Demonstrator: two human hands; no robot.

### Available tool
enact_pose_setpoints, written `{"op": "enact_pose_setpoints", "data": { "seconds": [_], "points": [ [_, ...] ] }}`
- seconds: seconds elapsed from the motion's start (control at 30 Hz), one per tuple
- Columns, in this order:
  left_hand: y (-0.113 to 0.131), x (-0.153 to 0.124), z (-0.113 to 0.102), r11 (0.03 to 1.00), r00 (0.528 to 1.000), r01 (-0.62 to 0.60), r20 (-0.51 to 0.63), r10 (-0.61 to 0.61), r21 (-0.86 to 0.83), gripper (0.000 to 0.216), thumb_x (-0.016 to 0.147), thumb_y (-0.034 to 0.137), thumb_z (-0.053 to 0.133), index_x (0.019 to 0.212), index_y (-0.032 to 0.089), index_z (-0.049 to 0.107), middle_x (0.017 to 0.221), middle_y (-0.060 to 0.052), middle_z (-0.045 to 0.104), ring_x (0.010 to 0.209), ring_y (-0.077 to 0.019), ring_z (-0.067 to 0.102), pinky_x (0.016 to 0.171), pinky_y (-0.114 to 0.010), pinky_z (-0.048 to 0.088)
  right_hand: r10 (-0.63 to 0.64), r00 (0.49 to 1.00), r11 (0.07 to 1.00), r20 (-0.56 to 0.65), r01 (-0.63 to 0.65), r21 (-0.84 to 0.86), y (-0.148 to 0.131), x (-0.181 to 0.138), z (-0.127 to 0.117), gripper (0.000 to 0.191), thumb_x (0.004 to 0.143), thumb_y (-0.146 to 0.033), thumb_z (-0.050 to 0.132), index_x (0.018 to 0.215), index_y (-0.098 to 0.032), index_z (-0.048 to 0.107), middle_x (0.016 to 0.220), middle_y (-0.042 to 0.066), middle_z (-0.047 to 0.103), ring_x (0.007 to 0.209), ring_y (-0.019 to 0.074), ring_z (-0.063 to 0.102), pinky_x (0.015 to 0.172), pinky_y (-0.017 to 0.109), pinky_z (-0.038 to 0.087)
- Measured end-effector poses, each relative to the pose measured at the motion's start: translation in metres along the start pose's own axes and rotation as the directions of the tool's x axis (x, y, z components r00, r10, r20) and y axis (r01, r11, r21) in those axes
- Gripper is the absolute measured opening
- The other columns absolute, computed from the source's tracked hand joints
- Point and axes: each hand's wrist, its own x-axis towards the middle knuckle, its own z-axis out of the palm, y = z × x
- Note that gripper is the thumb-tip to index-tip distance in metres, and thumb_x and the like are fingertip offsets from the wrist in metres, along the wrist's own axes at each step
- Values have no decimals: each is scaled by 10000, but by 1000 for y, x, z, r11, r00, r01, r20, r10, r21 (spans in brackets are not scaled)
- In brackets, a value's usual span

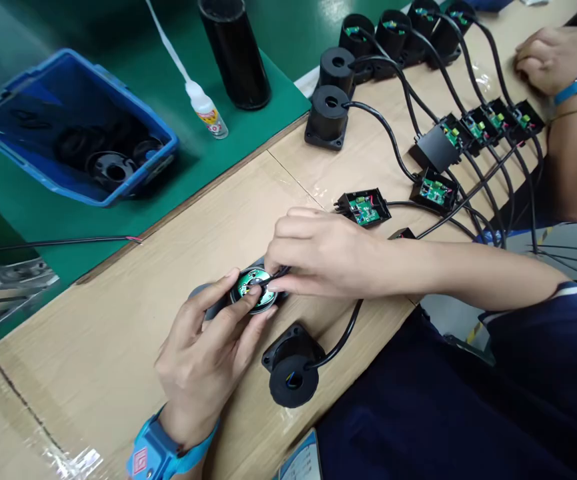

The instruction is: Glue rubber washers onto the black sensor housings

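Head camera view: work in hand centres on a round black housing (215,308), low on the brown worktop (118,327), its open end facing up and a round green circuit board (263,301) seated inside the rim. Left hand (203,347) is closed around the housing, one fingertip pressed over the board. Right hand (328,257) holds a black cable (280,273) in a narrow pinch just above the board; whether the cable's wires are joined to it cannot be told, the fingertips hiding that point.

Judged step: setting or arranging the cable at the board's middle. Judged requirement of the next move: keep the housing steady with the left hand and guide the cable without straining the wires or rubbing the board.

Just beside, nearer the person, a flanged housing (293,388) lies tilted, cable attached. Beyond the right hand sits an open rectangular box (363,208) with a green board exposed. Farther off, two capped housings (329,113) stand on their flanges, next to open-topped ones.

Outermost: a co-worker's hand (548,59) rests on the worktop at far right; on the green mat (281,90) stand a blue bin (38,165) and a white nozzle bottle (207,112).
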Motion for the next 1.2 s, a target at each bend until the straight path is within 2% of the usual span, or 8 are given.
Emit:
{"op": "enact_pose_setpoints", "data": {
  "seconds": [0.1, 0.23, 0.33, 0.43, 0.67, 0.87, 1.03, 1.2],
  "points": [
    [4, 2, -2, 1000, 1000, 19, 5, -19, -15, 325, 847, 200, 796, 1147, 202, 672, 1275, -125, 681, 1097, -238, 713, 908, -372, 620, 32, 996, 984, -82, -17, 176, 6, -5, -1, 137, 1014, -197, 584, 916, -122, 643, 893, 47, 605, 862, 154, 560, 842, 287, 484],
    [-7, 5, -22, 994, 995, 78, 73, -73, -82, 505, 908, 367, 735, 1355, 222, 552, 1317, -143, 633, 1235, -293, 650, 1031, -480, 577, 16, 992, 984, -129, 7, 181, 8, -9, -1, 179, 1021, -260, 611, 919, -123, 665, 888, 56, 629, 839, 154, 567, 813, 289, 497],
    [-23, 4, -43, 970, 965, 241, 102, -243, 32, 619, 915, 553, 668, 1408, 215, 507, 1350, -182, 598, 1320, -371, 576, 1044, -571, 544, 1, 992, 989, -124, 17, 146, 7, -11, -1, 182, 1035, -263, 591, 932, -134, 670, 889, 54, 644, 837, 153, 579, 817, 301, 499],
    [-34, -1, -50, 959, 948, 230, 184, -259, 164, 619, 941, 651, 555, 1340, 178, 575, 1279, -170, 646, 1175, -342, 663, 965, -522, 583, 1, 994, 992, -108, 12, 122, 5, -10, -3, 172, 1040, -260, 586, 952, -142, 673, 895, 55, 662, 833, 153, 586, 801, 304, 496],
    [-39, -6, -34, 969, 960, 101, 233, -154, 224, 375, 1028, 454, 503, 1247, 169, 608, 1095, -85, 752, 903, -207, 756, 731, -326, 611, 39, 996, 988, -79, -27, 152, 5, -7, -8, 161, 1028, -234, 604, 956, -116, 688, 882, 71, 665, 820, 150, 595, 792, 291, 503],
    [-44, -3, -33, 977, 961, 110, 230, -151, 183, 380, 1024, 469, 493, 1229, 169, 604, 1075, -94, 759, 904, -222, 760, 750, -348, 620, 81, 995, 983, -63, -69, 171, 6, -5, -8, 143, 1017, -218, 618, 946, -117, 691, 873, 63, 667, 820, 145, 598, 798, 288, 495],
    [-30, 10, -53, 968, 964, 188, 156, -214, 167, 394, 1017, 474, 520, 1295, 212, 618, 1147, -64, 740, 947, -195, 750, 737, -304, 600, 113, 992, 971, -48, -100, 217, 6, -5, -8, 156, 1021, -221, 609, 949, -112, 693, 877, 68, 664, 817, 141, 589, 794, 276, 494],
    [-1, 24, -58, 998, 983, 31, 176, -41, 56, 405, 986, 386, 628, 1359, 232, 602, 1175, -13, 737, 1008, -124, 727, 912, -216, 560, 111, 993, 973, -48, -99, 207, 6, -7, -8, 148, 1016, -217, 616, 953, -108, 694, 873, 64, 659, 797, 135, 575, 785, 268, 486]
  ]
}}
